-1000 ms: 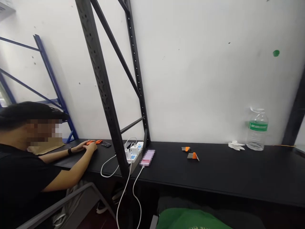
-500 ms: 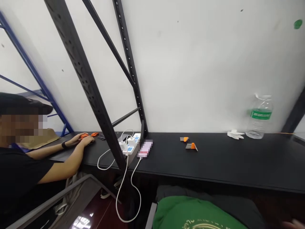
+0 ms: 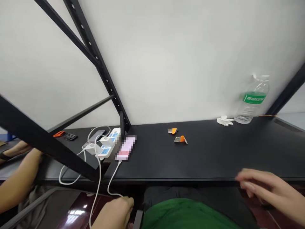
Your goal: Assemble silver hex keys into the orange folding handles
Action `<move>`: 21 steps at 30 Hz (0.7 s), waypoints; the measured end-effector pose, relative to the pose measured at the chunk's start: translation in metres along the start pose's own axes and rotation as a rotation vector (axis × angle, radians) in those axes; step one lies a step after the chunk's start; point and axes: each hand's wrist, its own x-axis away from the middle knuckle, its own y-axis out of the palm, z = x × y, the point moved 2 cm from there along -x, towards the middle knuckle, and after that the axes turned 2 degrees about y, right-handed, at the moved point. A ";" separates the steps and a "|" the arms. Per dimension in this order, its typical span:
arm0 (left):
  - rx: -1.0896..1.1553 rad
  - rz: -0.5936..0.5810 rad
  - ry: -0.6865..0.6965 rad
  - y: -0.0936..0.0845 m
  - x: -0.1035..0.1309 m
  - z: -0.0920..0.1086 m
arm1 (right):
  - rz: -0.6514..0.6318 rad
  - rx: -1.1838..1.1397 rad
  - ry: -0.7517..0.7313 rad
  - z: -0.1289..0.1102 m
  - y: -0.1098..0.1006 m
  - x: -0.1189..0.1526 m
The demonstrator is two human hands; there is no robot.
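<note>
My left hand (image 3: 115, 212) is low at the bottom, near the white charging cable, its fingers curled and partly hidden, so what they hold cannot be made out. My right hand (image 3: 268, 190) hovers at the table's front edge on the right, fingers loosely bent and nothing visible in them. On the black table (image 3: 205, 159) lie two hex key sets in orange holders, one (image 3: 172, 130) farther back and the other (image 3: 181, 139) closer. To their left is a blurred-out phone (image 3: 126, 148) with a cable plugged in.
A white power strip (image 3: 109, 144) with plugs sits beside the black rack post (image 3: 105, 74). A clear bottle (image 3: 252, 100) and a crumpled white glove (image 3: 224, 120) stand by the wall. At far left are another person's arms (image 3: 23, 178) and an orange item (image 3: 58, 134).
My left hand has come into view at the bottom, and my right hand has risen to the table edge. The camera view has shifted, cutting off the other person's head.
</note>
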 end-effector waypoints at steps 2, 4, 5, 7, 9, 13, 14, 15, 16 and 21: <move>0.207 0.024 0.251 -0.040 -0.012 0.035 | -0.162 -0.048 -0.023 -0.036 0.007 -0.047; 0.408 0.059 0.463 -0.076 -0.042 0.076 | -0.144 -0.001 -0.119 -0.065 0.019 -0.102; 0.464 0.128 0.537 -0.091 -0.064 0.096 | -0.103 0.045 -0.159 -0.074 0.027 -0.130; 0.474 0.334 0.619 -0.113 -0.120 0.131 | -0.042 0.160 -0.208 -0.083 0.044 -0.180; 0.385 0.465 0.599 -0.122 -0.179 0.156 | -0.139 0.302 -0.238 -0.083 0.061 -0.216; 0.259 0.319 0.598 -0.111 -0.260 0.175 | -0.334 0.445 -0.279 -0.076 0.080 -0.249; 0.264 0.292 0.618 -0.107 -0.268 0.175 | -0.321 0.445 -0.308 -0.074 0.083 -0.252; 0.297 0.292 0.614 -0.103 -0.273 0.173 | -0.298 0.429 -0.320 -0.073 0.085 -0.253; 0.337 0.283 0.604 -0.101 -0.275 0.171 | -0.278 0.398 -0.331 -0.072 0.087 -0.254; 0.538 0.197 0.531 -0.100 -0.275 0.164 | -0.194 0.170 -0.320 -0.067 0.089 -0.251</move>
